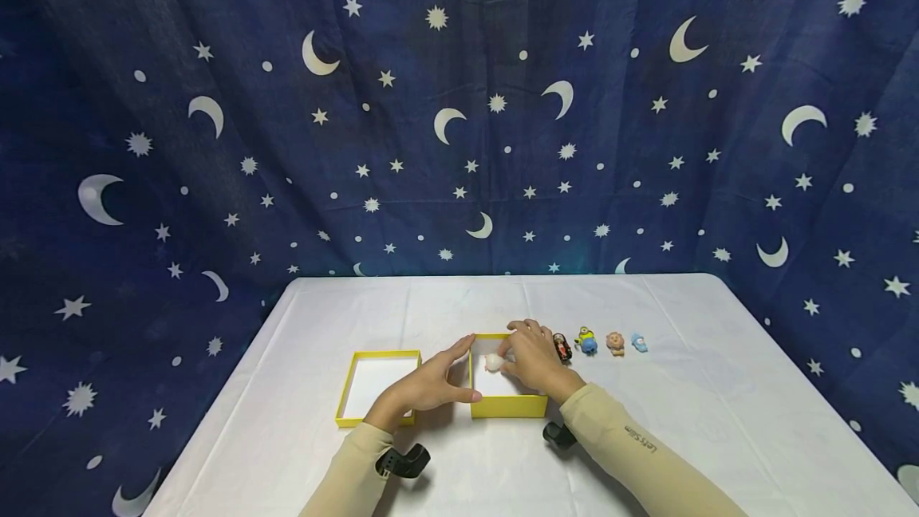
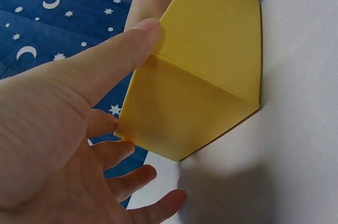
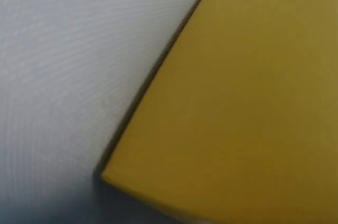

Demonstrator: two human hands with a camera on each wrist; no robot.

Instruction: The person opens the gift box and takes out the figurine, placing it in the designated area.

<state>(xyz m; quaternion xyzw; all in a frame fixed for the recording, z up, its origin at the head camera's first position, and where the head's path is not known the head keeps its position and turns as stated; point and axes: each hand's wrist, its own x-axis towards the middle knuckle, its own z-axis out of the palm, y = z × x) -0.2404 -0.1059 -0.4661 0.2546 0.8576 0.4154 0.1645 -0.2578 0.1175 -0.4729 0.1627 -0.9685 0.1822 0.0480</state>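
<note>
A yellow box (image 1: 508, 407) with a white inside stands uncovered on the table. My left hand (image 1: 429, 383) rests against its left side, thumb near the front corner and index finger at the far corner. In the left wrist view the thumb touches the box's (image 2: 211, 39) edge, and the other fingers of the left hand (image 2: 58, 129) are spread. Over the box's right wall reaches my right hand (image 1: 534, 357), pinching a small white figurine (image 1: 493, 362) inside the box. The right wrist view shows mainly the box's yellow wall (image 3: 237, 102), with that hand almost wholly out of frame.
Left of the box lies a yellow-rimmed white lid (image 1: 379, 354), its inside facing up. To the right stand a dark-haired figurine (image 1: 562, 348), a yellow and blue figurine (image 1: 586, 341), a lion-like figurine (image 1: 615, 343) and a light-blue figurine (image 1: 639, 342). A starry curtain (image 1: 431, 150) hangs behind the table.
</note>
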